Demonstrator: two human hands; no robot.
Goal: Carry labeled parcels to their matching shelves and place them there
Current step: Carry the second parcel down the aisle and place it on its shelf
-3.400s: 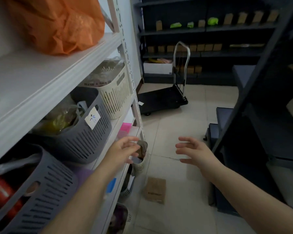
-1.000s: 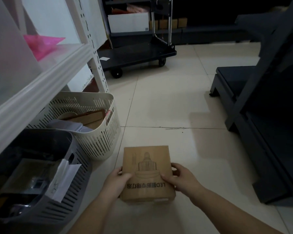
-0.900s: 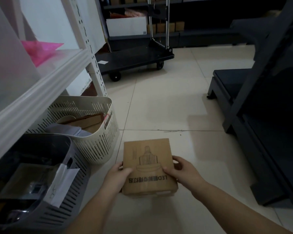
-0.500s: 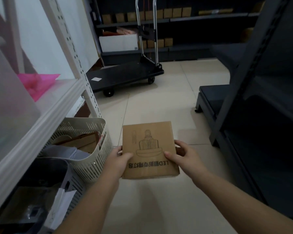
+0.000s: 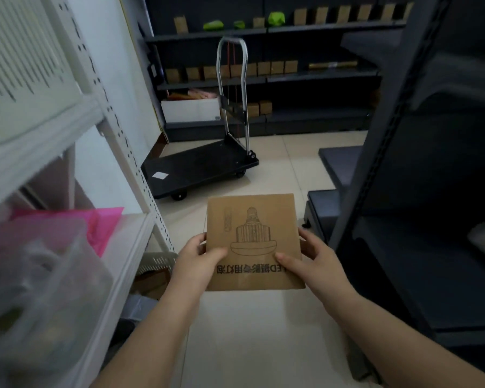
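A flat brown cardboard parcel (image 5: 252,239) with a printed lamp drawing and upside-down lettering is held level in front of me, above the tiled floor. My left hand (image 5: 196,261) grips its left edge, thumb on top. My right hand (image 5: 311,259) grips its right edge the same way. A white shelving unit (image 5: 67,127) stands at my left and a dark shelving unit (image 5: 420,169) at my right.
A black platform trolley (image 5: 199,166) with a chrome handle stands ahead on the floor. Behind it, dark shelves (image 5: 277,77) hold several small brown boxes and green packets. A pink bag (image 5: 101,222) and a clear bag lie on the white shelf; a cream basket (image 5: 157,261) sits below.
The parcel has been lifted from the floor by both hands to a higher level. My view has risen with it, so the floor baskets have dropped mostly out of sight.
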